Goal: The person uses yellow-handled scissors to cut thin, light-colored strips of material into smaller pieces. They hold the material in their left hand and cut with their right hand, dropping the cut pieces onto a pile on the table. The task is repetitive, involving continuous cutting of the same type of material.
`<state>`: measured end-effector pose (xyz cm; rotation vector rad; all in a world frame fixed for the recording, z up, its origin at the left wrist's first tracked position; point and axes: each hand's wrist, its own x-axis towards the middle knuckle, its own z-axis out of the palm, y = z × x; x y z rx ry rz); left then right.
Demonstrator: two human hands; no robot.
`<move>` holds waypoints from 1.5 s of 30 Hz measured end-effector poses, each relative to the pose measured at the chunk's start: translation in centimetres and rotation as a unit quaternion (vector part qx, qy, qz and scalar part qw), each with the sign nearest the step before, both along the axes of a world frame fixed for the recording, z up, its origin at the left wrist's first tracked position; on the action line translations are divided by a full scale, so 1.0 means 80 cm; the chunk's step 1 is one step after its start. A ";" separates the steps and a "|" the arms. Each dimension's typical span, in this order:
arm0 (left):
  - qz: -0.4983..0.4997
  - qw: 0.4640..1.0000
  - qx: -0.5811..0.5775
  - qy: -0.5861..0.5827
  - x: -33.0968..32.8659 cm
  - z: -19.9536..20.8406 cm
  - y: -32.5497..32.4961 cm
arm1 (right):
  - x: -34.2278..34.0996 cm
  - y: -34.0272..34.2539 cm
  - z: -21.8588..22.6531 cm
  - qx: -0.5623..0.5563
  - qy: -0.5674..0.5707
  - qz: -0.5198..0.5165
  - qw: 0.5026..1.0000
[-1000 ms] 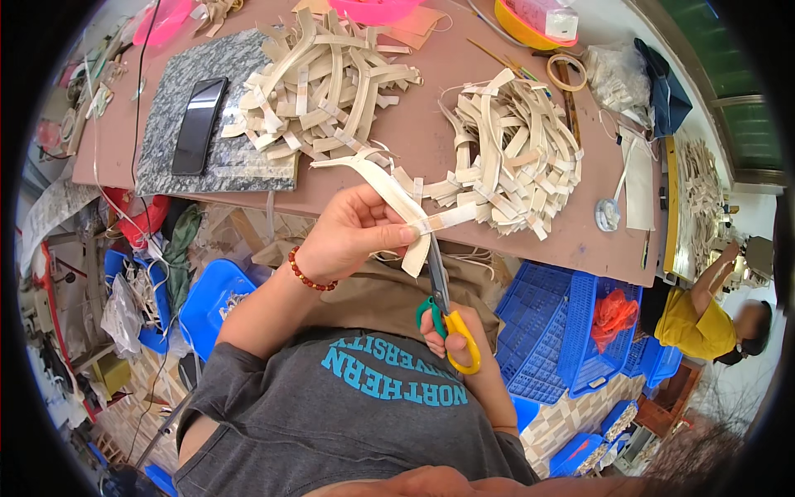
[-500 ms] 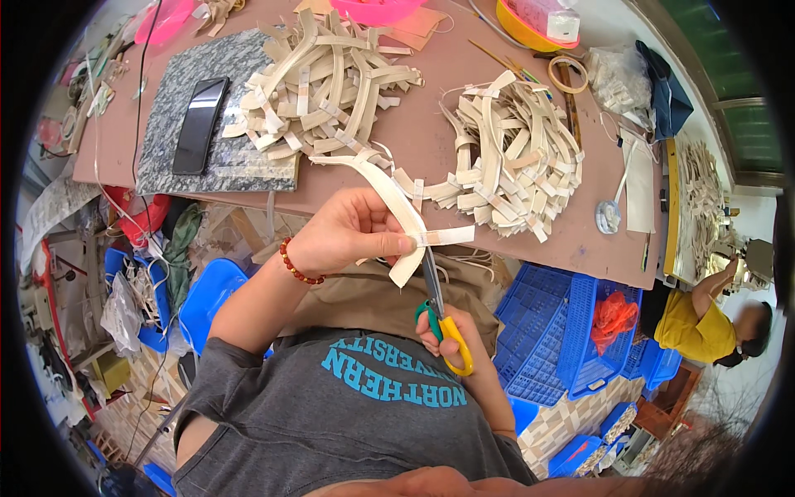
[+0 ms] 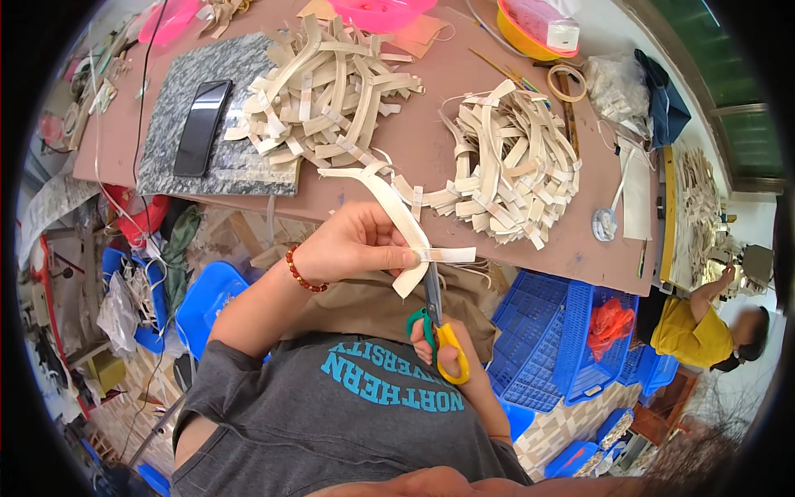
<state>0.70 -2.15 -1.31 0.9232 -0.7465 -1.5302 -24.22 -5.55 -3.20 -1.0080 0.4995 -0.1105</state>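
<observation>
My left hand [image 3: 364,246] pinches a cream fabric strip [image 3: 383,199] between thumb and fingers, just off the table's front edge. A short pale tab [image 3: 450,255] sticks out to the right from the pinch. Below it, my right hand [image 3: 454,349] grips scissors [image 3: 432,300] with one green and one yellow handle. The blades point up at the strip beside my left thumb; their tips are hidden behind it. On the table, a heap of cream strips [image 3: 331,91] lies beyond my left hand and a second heap [image 3: 513,166] to the right. A chain of strips runs between them.
A black phone [image 3: 203,128] lies on a speckled stone slab [image 3: 170,91] at the left. A tape roll [image 3: 566,84] and a yellow bowl [image 3: 530,33] are at the back right. Blue crates [image 3: 530,340] stand below the table's right side. A person in yellow [image 3: 694,331] works farther right.
Both hands have shifted slightly downward in the picture, with the strip and scissors. The scissor handles look a little farther apart. The strip is still held in the left hand.
</observation>
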 end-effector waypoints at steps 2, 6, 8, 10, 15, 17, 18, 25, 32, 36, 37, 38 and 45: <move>-0.005 1.000 0.001 -0.015 0.002 0.003 0.001 | 0.000 -0.002 0.001 -0.025 0.011 0.000 1.000; -0.012 1.000 0.011 0.004 0.006 0.004 0.001 | -0.003 -0.005 0.003 -0.026 0.040 0.008 0.999; -0.009 1.000 0.009 0.011 0.005 0.005 0.001 | -0.006 -0.006 0.001 -0.031 0.043 0.006 0.999; -0.020 1.000 0.004 0.017 0.007 0.005 0.000 | -0.010 -0.006 -0.003 -0.050 0.055 0.005 0.997; -0.033 0.999 0.008 0.010 0.009 0.003 0.000 | -0.016 -0.011 -0.003 -0.061 0.087 0.006 0.994; -0.043 0.999 0.009 0.010 0.010 0.003 0.000 | -0.021 -0.012 -0.007 -0.069 0.094 0.005 0.993; -0.044 0.999 0.012 0.001 0.010 0.005 -0.001 | -0.021 -0.013 -0.005 -0.077 0.108 0.008 0.991; -0.020 0.999 0.012 -0.034 0.003 0.006 -0.005 | -0.021 -0.012 -0.012 -0.092 0.090 0.003 0.992; -0.052 0.997 0.025 -0.056 0.001 0.015 -0.006 | -0.010 -0.009 -0.015 -0.060 0.070 0.013 0.996; -0.051 0.997 0.034 -0.053 0.003 0.014 -0.004 | -0.012 -0.010 -0.017 -0.037 0.068 0.018 0.997; -0.051 0.997 0.039 -0.048 0.003 0.016 -0.004 | -0.012 -0.010 -0.017 -0.036 0.070 0.018 0.997; -0.051 0.997 0.044 -0.043 0.003 0.017 -0.004 | -0.013 -0.010 -0.017 -0.036 0.072 0.018 0.997; -0.068 0.996 0.036 -0.046 0.005 0.016 -0.004 | -0.010 -0.011 -0.010 -0.033 0.076 0.025 0.996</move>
